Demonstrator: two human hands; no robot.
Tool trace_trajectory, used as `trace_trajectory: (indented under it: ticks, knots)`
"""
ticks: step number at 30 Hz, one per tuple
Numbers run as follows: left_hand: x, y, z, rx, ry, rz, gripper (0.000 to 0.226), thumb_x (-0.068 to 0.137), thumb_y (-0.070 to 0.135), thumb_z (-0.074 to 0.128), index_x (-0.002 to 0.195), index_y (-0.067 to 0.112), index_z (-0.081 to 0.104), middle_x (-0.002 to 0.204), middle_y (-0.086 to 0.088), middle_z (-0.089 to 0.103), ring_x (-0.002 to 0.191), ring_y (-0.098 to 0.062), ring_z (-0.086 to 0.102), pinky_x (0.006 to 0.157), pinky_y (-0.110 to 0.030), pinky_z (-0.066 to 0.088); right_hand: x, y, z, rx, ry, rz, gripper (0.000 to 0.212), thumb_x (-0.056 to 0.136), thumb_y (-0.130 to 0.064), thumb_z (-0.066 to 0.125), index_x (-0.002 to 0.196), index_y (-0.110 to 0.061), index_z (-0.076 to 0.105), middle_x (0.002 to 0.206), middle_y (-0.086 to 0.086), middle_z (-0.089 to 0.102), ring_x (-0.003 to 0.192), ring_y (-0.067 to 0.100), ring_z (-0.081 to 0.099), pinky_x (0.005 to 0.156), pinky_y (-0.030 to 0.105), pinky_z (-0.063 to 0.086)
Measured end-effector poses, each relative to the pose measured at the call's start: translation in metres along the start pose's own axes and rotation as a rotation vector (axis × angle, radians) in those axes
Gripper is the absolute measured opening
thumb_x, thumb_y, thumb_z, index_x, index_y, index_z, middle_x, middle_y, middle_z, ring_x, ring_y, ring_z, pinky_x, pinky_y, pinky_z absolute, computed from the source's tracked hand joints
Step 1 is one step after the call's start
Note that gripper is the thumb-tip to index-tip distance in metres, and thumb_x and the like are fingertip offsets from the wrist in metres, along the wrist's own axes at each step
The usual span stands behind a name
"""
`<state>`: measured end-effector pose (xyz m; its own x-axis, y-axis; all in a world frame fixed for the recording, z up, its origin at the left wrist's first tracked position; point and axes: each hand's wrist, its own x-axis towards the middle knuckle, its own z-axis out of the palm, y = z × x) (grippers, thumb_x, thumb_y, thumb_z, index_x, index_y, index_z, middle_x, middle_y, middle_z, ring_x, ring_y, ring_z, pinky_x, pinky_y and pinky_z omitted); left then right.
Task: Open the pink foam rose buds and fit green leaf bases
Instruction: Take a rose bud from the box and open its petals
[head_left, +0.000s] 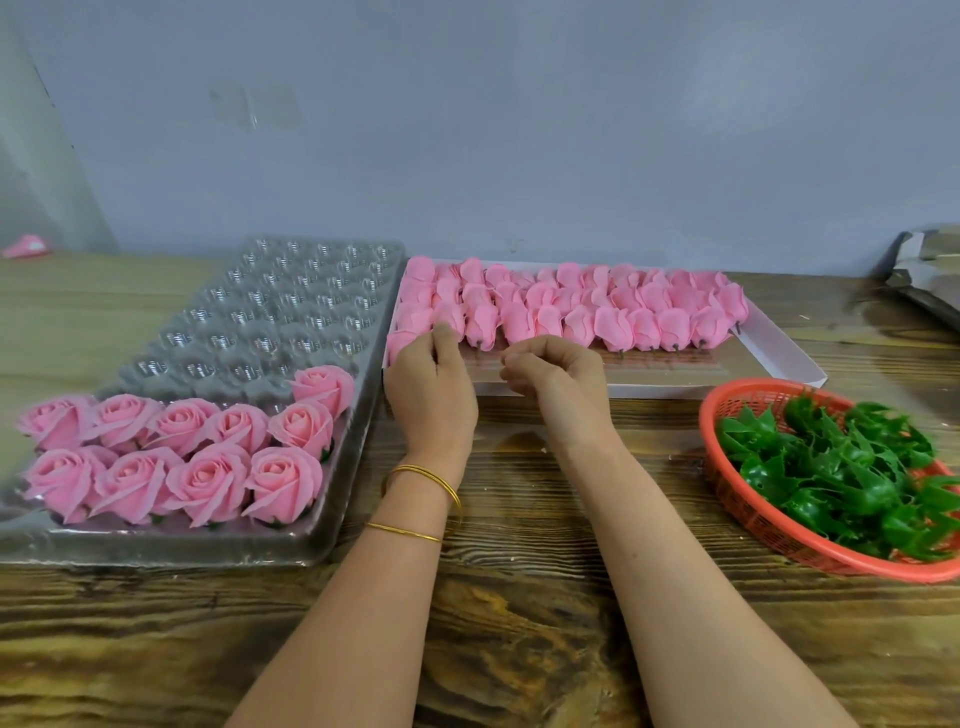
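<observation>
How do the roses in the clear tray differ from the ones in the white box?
The opened roses in the clear plastic tray have spread, layered petals; the closed buds in the white box are tightly wrapped. The opened roses sit facing up; the closed buds lie on their sides, overlapping. Both are pink.

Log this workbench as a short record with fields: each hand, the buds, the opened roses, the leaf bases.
Left hand: fingertips at a front-row bud in the white box; grip unclear
Right hand: beside the left, at the box's front edge, fingers curled, nothing seen in them
Closed buds: packed in rows in the box
Opened roses: ten, at the near end of the clear tray
Leaf bases: heaped in the red basket
Surface: wooden table
</observation>
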<state>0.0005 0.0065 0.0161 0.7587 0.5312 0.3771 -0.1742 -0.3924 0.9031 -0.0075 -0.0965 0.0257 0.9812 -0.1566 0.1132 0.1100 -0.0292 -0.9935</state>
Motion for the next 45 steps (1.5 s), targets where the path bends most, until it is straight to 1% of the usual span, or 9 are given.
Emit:
trace_trajectory:
  ticks: [7, 12, 15, 18, 22, 28, 33, 39, 45]
  knots:
    - [0.002, -0.002, 0.001, -0.182, 0.122, -0.059, 0.059, 0.106, 0.03, 0.032, 0.048, 0.021, 0.027, 0.043, 0.009, 0.03, 0.042, -0.007, 0.032, 0.048, -0.027, 0.023, 0.014, 0.002, 0.011, -0.084, 0.051, 0.032, 0.006, 0.083, -0.007, 0.069, 0.084, -0.012, 0.065, 0.075, 0.003, 0.066, 0.078, 0.019, 0.065, 0.091, 0.047, 0.055]
    - [0.005, -0.005, 0.003, -0.361, 0.179, -0.121, 0.058, 0.106, 0.037, 0.028, 0.05, 0.018, 0.028, 0.047, 0.005, 0.031, 0.052, -0.021, 0.028, 0.056, -0.032, 0.026, 0.029, -0.005, 0.024, -0.273, 0.014, 0.058, 0.022, 0.084, -0.021, 0.072, 0.099, -0.005, 0.068, 0.097, 0.012, 0.071, 0.095, 0.023, 0.066, 0.094, 0.043, 0.052]
    - [0.007, -0.007, 0.003, -0.412, 0.203, -0.14, 0.057, 0.103, 0.043, 0.027, 0.05, 0.021, 0.028, 0.047, 0.004, 0.03, 0.055, -0.022, 0.028, 0.06, -0.035, 0.026, 0.037, -0.011, 0.032, -0.383, -0.043, 0.073, 0.018, 0.084, -0.02, 0.069, 0.078, -0.003, 0.067, 0.082, 0.023, 0.067, 0.077, 0.019, 0.058, 0.088, 0.04, 0.052]
    - [0.009, -0.009, 0.002, -0.443, 0.223, -0.171, 0.055, 0.098, 0.048, 0.028, 0.048, 0.024, 0.031, 0.047, 0.006, 0.032, 0.057, -0.023, 0.03, 0.062, -0.037, 0.028, 0.048, -0.014, 0.04, -0.473, -0.117, 0.146, 0.024, 0.082, -0.017, 0.068, 0.064, -0.007, 0.056, 0.06, 0.009, 0.054, 0.068, 0.021, 0.055, 0.076, 0.033, 0.051]
    - [0.009, -0.009, 0.002, -0.444, 0.231, -0.178, 0.057, 0.097, 0.051, 0.028, 0.047, 0.025, 0.03, 0.044, 0.008, 0.031, 0.054, -0.022, 0.03, 0.061, -0.036, 0.029, 0.058, -0.014, 0.05, -0.572, -0.19, 0.218, 0.02, 0.082, -0.022, 0.068, 0.082, -0.007, 0.055, 0.084, 0.013, 0.064, 0.078, 0.026, 0.064, 0.083, 0.038, 0.058]
    - [0.01, -0.01, 0.003, -0.447, 0.244, -0.18, 0.06, 0.101, 0.047, 0.028, 0.045, 0.026, 0.031, 0.04, 0.009, 0.032, 0.05, -0.021, 0.031, 0.058, -0.035, 0.03, 0.061, -0.011, 0.064, -0.609, -0.23, 0.303, 0.045, 0.079, -0.022, 0.069, 0.117, -0.002, 0.056, 0.103, 0.016, 0.069, 0.097, 0.029, 0.068, 0.087, 0.039, 0.058]
    - [0.012, -0.012, 0.003, -0.448, 0.233, -0.166, 0.068, 0.101, 0.045, 0.027, 0.036, 0.027, 0.038, 0.038, 0.009, 0.031, 0.049, -0.02, 0.029, 0.057, -0.033, 0.028, 0.062, -0.014, 0.071, -0.658, -0.243, 0.338, 0.045, 0.073, -0.016, 0.07, 0.115, -0.004, 0.059, 0.09, 0.01, 0.07, 0.083, 0.023, 0.068, 0.083, 0.036, 0.059]
    - [0.013, -0.013, 0.002, -0.456, 0.24, -0.164, 0.065, 0.098, 0.046, 0.028, 0.037, 0.026, 0.039, 0.038, 0.009, 0.031, 0.051, -0.022, 0.029, 0.058, -0.036, 0.029, 0.067, -0.011, 0.075, -0.67, -0.225, 0.34, 0.054, 0.078, -0.018, 0.071, 0.126, -0.003, 0.052, 0.11, 0.016, 0.068, 0.087, 0.024, 0.064, 0.087, 0.037, 0.058]
    - [0.014, -0.012, 0.002, -0.467, 0.245, -0.177, 0.064, 0.097, 0.046, 0.028, 0.037, 0.026, 0.038, 0.037, 0.008, 0.03, 0.052, -0.023, 0.029, 0.059, -0.037, 0.029, 0.071, -0.012, 0.07, -0.727, -0.311, 0.327, 0.021, 0.086, -0.021, 0.07, 0.079, -0.01, 0.053, 0.11, 0.012, 0.063, 0.1, 0.024, 0.063, 0.095, 0.033, 0.053]
